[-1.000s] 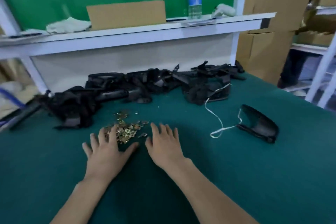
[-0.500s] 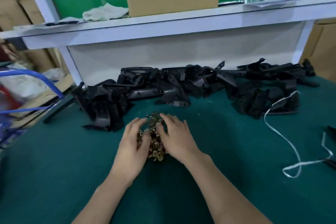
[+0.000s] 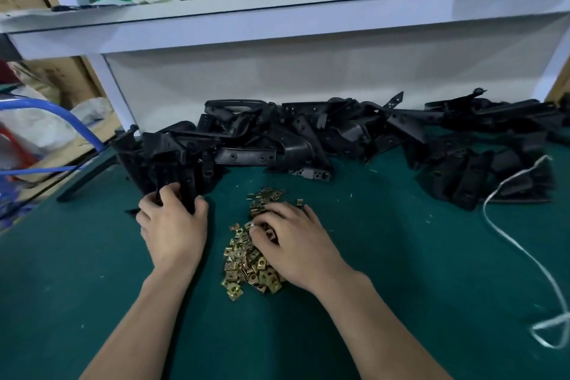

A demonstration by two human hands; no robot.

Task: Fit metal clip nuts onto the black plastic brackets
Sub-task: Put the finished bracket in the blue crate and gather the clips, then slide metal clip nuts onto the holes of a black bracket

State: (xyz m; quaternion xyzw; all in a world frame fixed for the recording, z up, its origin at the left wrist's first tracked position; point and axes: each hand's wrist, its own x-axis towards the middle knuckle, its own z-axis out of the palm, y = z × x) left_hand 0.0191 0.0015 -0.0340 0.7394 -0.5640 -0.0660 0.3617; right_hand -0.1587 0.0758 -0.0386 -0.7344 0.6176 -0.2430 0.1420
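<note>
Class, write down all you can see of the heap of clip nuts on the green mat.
The clip nuts are small, square, brass-coloured metal pieces, each with a centre hole, heaped loosely on the green mat near the black brackets. The right hand lies on the heap, fingers curled into it.

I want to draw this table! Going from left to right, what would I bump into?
Blue tube → left hand, holding a black bracket → gold clip nuts → right hand, fingers curled in the nuts → white string. The bracket heap behind stretches right across, so it's left out.
</note>
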